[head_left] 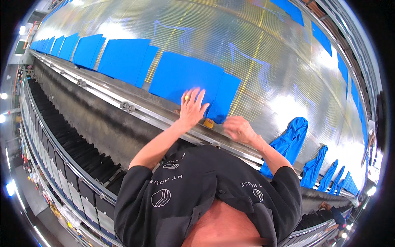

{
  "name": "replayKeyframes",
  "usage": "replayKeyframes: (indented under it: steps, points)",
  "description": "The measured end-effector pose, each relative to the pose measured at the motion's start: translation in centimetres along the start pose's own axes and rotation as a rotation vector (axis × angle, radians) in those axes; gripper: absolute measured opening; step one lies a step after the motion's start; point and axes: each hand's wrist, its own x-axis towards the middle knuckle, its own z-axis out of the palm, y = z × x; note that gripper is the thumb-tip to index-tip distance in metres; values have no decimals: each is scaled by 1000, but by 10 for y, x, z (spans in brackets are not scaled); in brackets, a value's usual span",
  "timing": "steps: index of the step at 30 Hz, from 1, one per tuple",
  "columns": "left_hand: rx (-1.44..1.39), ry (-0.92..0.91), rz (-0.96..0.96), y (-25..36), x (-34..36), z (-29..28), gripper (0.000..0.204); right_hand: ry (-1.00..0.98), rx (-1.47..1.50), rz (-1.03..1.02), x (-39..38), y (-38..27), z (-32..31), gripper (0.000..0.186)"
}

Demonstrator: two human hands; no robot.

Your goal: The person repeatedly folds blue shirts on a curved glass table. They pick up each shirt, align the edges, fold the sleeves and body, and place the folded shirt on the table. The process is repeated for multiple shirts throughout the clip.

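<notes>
1. Blue cloth [187, 72], mid-frame: bright, mostly flat, bit rumpled bottom right.
2. Our left hand [192, 108] rests on it, fingers spread.
3. Our right hand [240, 129] is blurry; can't tell if we're gripping.

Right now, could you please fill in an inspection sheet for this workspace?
Surface: long, glossy, finely striped table with yellow lines; metal rail along its near edge.
Work pieces: flat blue fabric panel before the person; flat blue fabric pieces leftward, bunched blue fabric bundles rightward.
Clutter: small orange-yellow rectangular piece by the near edge.
Hands: left hand spread on the panel; right hand blurred near its corner, grip unclear.
Cables: nothing seen.
Surroundings: rack of dark upright panels at left.
</notes>
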Motion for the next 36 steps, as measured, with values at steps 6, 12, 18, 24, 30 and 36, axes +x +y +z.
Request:
replayKeyframes:
  steps: [6, 12, 18, 24, 30, 36]
  points:
    - [-121, -296, -332, 40, -28, 3, 27, 609, -37, 510, 84, 71, -8, 19]
    - [-149, -272, -307, 38, -29, 13, 21, 663, -546, 445, 158, 87, 11, 41]
    - [-196, -250, -335, 35, -34, 15, 13, 614, -773, 358, 159, 68, 23, 52]
    - [-228, -246, -335, 32, -31, 15, 12, 702, -514, 348, 162, 88, 12, 21]
    - [-244, -244, -330, 31, -32, 14, 11, 672, -334, 495, 176, 108, 0, 5]
    - [-240, -234, -299, 30, -32, 15, 11, 507, -425, 504, 175, 111, -5, 7]
